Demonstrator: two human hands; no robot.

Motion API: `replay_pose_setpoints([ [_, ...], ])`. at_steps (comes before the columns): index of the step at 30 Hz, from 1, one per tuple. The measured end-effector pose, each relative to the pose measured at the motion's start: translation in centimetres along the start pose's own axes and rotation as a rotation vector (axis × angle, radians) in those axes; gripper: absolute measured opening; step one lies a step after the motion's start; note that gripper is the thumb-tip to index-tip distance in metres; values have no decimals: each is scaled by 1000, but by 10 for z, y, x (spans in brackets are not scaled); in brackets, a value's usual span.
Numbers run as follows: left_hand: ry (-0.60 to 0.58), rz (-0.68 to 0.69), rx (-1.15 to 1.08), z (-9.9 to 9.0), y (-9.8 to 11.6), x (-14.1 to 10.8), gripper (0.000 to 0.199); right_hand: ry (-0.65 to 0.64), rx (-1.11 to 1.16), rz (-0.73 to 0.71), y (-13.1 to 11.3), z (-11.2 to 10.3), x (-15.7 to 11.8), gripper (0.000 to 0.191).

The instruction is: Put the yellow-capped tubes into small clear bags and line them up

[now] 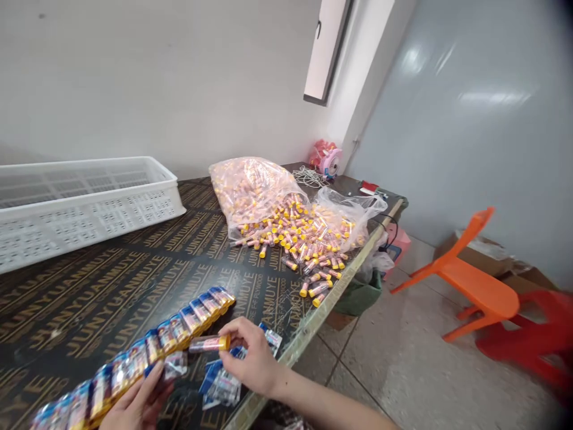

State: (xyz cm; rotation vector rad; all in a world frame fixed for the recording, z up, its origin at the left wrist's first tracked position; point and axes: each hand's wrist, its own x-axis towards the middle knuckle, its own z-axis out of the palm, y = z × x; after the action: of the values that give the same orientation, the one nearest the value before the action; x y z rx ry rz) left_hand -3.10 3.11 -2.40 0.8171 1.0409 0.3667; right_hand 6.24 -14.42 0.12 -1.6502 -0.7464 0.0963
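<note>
My right hand (253, 358) pinches a small clear tube with a yellow cap (209, 343) by its capped end, and the tube points left. In my left hand (141, 397) is a small clear plastic packet with blue on it (175, 364), just below the tube's far end. Behind both hands a long row of packed tubes (170, 335) in clear, blue-topped packets runs diagonally across the dark printed table (192, 263). Flat blue-and-clear packets (226, 385) lie in a loose pile beneath my right hand.
Many yellow-capped tubes (308, 239) spill from a large clear bag (255, 185). A white plastic basket (98, 209) stands at the left rear. A pink fan (331, 162) and a white cord (308, 177) sit at the far corner. Beyond the table edge stands an orange chair (478, 286).
</note>
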Motion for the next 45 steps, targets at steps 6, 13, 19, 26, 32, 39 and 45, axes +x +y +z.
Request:
replay_pose_setpoints([
  [6, 17, 42, -67, 17, -2, -20, 7, 23, -96, -153, -2, -6, -9, 24],
  [13, -40, 130, -96, 12, -9, -15, 40, 1, -156, -273, 3, -1, -9, 34],
  [19, -78, 247, 11, 12, -12, -17, 41, -119, -151, -309, 4, 4, -14, 34],
  [26, -306, 169, -83, 15, -9, -28, 42, -252, -72, -207, 10, 8, -16, 31],
  [32, -470, 63, 30, 18, -6, -42, 31, -290, -120, -224, 16, 5, -12, 62],
  [39, -621, -29, 120, 19, -12, -53, 28, -593, 136, -156, 11, 1, -8, 85],
  [45, -605, -21, 113, 22, -13, -57, 28, -558, 194, -126, 15, 3, -11, 86],
])
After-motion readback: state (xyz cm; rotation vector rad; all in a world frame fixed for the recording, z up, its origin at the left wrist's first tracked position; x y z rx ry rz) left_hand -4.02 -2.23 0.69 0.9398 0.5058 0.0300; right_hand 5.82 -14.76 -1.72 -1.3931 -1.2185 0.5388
